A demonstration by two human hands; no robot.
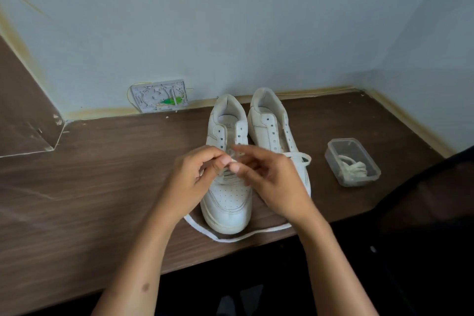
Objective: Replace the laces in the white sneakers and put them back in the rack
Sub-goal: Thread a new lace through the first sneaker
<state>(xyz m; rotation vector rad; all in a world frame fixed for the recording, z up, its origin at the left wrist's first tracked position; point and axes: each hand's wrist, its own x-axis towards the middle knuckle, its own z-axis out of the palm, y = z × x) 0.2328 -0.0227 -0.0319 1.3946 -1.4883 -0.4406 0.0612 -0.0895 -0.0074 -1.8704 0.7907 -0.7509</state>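
Note:
Two white sneakers stand side by side on the brown table, toes toward me. The left sneaker point(228, 202) has a flat white lace point(230, 238) threaded at its lowest eyelets; the lace loops round its toe on the table. My left hand point(197, 177) and my right hand point(266, 182) meet over its tongue, and both pinch the lace between thumb and fingertips. The right sneaker point(269, 123) has open, bare eyelets; my right hand hides its front.
A clear plastic box point(352, 161) with a bundled white lace inside sits right of the sneakers. A small wall plate point(160, 96) with thin wires is fixed low on the wall behind. The table's front edge point(230, 255) runs just below the lace.

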